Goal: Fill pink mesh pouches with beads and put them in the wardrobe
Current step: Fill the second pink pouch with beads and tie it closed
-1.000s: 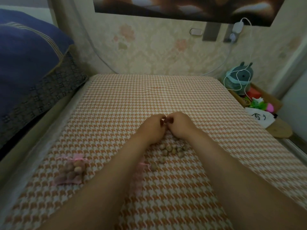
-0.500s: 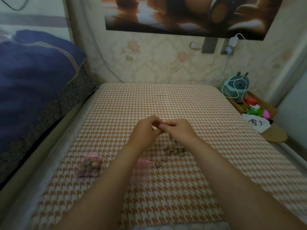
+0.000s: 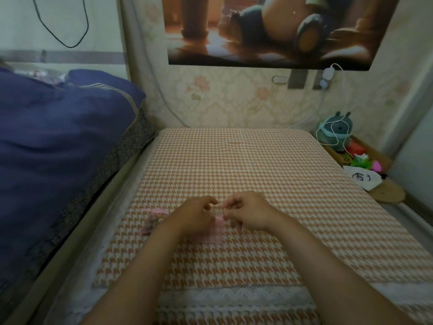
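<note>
The bed (image 3: 257, 160) carries a houndstooth cover. Left hand (image 3: 194, 215) and right hand (image 3: 248, 213) hover close together, fingers pinching an empty pouch (image 3: 216, 231). A filled pouch (image 3: 153, 220) lies left. Beads (image 3: 233, 223) sit under the right hand.
</note>
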`<state>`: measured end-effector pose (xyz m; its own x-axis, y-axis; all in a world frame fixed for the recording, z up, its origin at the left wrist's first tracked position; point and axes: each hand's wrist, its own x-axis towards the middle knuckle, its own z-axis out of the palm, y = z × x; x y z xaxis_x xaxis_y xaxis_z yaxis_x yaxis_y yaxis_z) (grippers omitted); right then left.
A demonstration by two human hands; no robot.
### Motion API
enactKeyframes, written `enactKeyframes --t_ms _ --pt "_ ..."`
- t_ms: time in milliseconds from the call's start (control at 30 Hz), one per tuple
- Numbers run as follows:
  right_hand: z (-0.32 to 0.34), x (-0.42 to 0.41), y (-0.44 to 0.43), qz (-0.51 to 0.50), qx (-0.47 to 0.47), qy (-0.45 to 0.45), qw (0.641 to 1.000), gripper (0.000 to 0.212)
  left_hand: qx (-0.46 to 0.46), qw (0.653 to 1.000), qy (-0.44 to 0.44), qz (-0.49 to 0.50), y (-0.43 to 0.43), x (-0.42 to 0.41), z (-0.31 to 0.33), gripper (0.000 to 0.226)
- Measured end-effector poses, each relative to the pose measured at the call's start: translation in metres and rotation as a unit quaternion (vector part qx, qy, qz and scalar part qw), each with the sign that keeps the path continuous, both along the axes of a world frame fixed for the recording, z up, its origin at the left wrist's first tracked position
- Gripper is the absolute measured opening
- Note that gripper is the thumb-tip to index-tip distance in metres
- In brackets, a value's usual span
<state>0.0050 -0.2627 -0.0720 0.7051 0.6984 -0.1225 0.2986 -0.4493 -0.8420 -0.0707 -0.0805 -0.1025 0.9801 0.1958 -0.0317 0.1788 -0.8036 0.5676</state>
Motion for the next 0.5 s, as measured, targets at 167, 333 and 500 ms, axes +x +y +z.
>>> enactKeyframes --t_ms 167,333,500 --pt "-0.014 -0.005 -0.007 0.018 -0.060 -0.019 0.998 0.004 0.077 0.997 0.000 0.020 0.006 -0.004 -0.001 0.033" --pt "-0.021 0.002 -0.010 -0.005 -0.058 -0.049 0.997 0.004 0.050 0.998 0.002 0.025 0.004 0.001 0.000 0.007" --pt "-0.025 0.013 -0.008 -0.051 -0.028 -0.079 0.995 0.010 0.026 0.998 -0.042 0.025 0.001 0.004 0.015 0.007"
